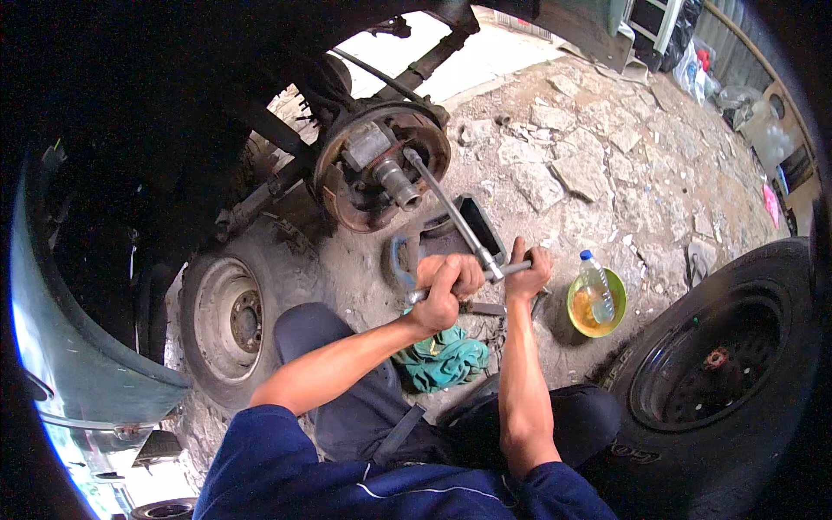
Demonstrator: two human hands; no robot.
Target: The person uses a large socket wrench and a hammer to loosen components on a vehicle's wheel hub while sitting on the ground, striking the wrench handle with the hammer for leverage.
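Note:
A long socket wrench extension [459,221] runs from the brake backing plate [436,147] down toward me. Its far end meets the plate just right of the bare axle spindle [397,184]; the fastener there is hidden. Across the near end sits a sliding T-handle [496,275]. My left hand [446,290] is closed round the handle's left side, the bar's tip poking out past the fist. On the right side, my right hand [530,273] wraps the same bar with its thumb pointing up. Both forearms reach forward above my bent knees.
A teal cloth [446,355] lies on the ground between my knees. At right, a green bowl [617,314] of amber liquid holds a clear bottle [594,282]. One wheel [230,321] rests at left, another tyre [780,269] at right. A black container [479,227] stands beneath the extension.

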